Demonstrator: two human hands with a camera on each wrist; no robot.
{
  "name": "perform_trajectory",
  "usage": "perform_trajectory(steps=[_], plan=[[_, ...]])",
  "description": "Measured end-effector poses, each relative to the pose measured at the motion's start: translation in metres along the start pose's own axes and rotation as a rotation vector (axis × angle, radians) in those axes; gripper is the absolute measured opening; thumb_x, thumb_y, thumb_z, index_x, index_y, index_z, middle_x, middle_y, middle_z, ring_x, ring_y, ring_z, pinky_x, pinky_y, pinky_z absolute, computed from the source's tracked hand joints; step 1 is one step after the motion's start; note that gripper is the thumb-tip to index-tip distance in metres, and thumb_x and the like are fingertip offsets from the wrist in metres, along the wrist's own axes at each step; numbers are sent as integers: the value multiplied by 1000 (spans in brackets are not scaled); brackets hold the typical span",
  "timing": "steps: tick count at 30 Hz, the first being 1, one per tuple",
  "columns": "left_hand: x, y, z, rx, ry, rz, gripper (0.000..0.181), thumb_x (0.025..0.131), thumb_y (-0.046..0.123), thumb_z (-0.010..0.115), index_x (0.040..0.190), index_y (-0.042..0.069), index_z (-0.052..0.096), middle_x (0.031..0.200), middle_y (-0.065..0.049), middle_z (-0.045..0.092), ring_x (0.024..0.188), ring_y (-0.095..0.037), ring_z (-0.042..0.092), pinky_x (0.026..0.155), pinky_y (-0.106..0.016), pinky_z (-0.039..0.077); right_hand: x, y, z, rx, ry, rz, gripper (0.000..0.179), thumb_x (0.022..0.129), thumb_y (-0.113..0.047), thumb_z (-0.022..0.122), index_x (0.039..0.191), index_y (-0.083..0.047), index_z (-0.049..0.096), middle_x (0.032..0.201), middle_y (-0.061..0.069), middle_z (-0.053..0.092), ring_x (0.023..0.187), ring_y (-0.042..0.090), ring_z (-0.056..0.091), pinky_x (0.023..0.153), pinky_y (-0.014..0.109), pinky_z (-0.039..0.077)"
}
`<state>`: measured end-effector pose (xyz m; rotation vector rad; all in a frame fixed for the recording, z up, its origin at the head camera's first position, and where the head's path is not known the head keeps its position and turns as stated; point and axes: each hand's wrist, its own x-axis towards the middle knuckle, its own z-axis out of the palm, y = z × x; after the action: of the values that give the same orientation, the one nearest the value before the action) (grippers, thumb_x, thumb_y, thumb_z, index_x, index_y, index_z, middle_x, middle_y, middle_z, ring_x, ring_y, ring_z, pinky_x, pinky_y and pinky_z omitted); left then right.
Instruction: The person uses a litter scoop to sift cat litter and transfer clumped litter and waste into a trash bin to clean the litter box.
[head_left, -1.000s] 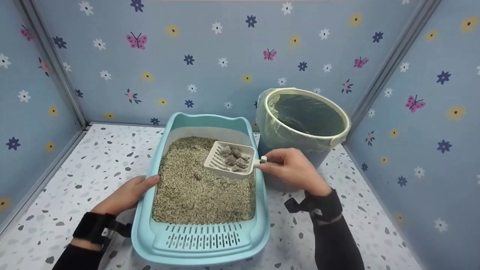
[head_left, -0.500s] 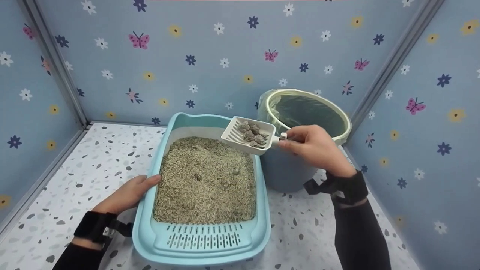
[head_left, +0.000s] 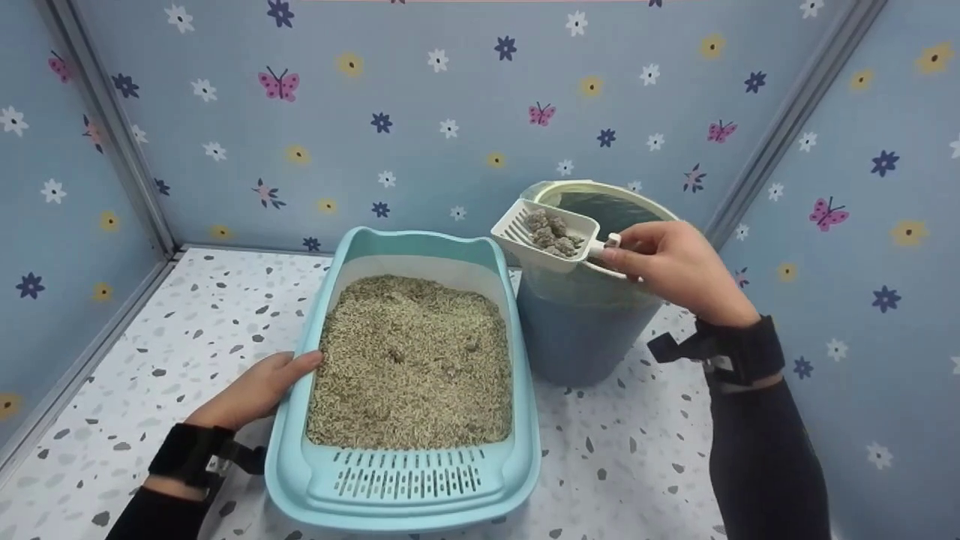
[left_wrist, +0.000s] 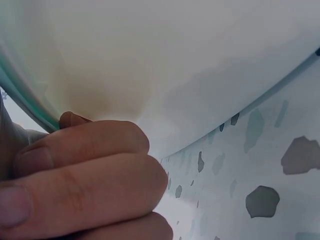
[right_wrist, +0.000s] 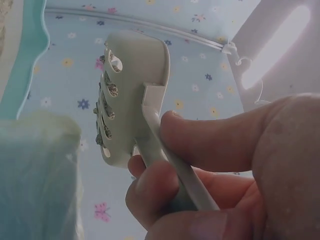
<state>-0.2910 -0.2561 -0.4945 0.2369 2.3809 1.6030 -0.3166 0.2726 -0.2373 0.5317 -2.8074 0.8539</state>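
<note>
My right hand [head_left: 679,266] grips the handle of a pale slotted litter scoop [right_wrist: 134,95], thumb on one side and fingers curled round the other. Several grey litter clumps [head_left: 553,234] lie in the scoop, which is held over the left part of the bin's rim. My left hand [head_left: 255,386] holds the left rim of a light blue litter box [head_left: 290,450], thumb on top; in the left wrist view its curled fingers [left_wrist: 90,195] show under the rim. Tan granular litter [head_left: 405,375] fills the box, with a few small dark bits in it.
A grey-blue bin [head_left: 577,337] lined with a thin yellowish bag [head_left: 600,291] stands to the right of the box, against the back. Flowered panels [head_left: 420,112] enclose the speckled white floor [head_left: 225,300] at the back and both sides.
My right hand has lifted the scoop with its clumps from above the litter, moving it right and away from me to the bin. The left hand stays on the box rim.
</note>
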Motion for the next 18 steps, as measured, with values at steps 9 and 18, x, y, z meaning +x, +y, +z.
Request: perform_trajectory(steps=[9, 18], plan=[[2, -4, 1, 3, 14, 2, 65, 119, 50, 45, 133, -10, 63, 108, -15, 79, 93, -29, 80, 86, -35, 65, 10, 27, -18, -10, 42, 86, 40, 104, -44, 81, 112, -5, 84, 87, 4, 75, 75, 15, 63, 67, 29, 49], [3, -5, 0, -15, 2, 24, 63, 120, 47, 44, 131, -12, 62, 105, -16, 79, 89, -29, 79, 81, -37, 67, 20, 56, -21, -84, 70, 154, 41, 105, -41, 80, 110, 0, 82, 82, 4, 74, 69, 15, 60, 63, 31, 47]])
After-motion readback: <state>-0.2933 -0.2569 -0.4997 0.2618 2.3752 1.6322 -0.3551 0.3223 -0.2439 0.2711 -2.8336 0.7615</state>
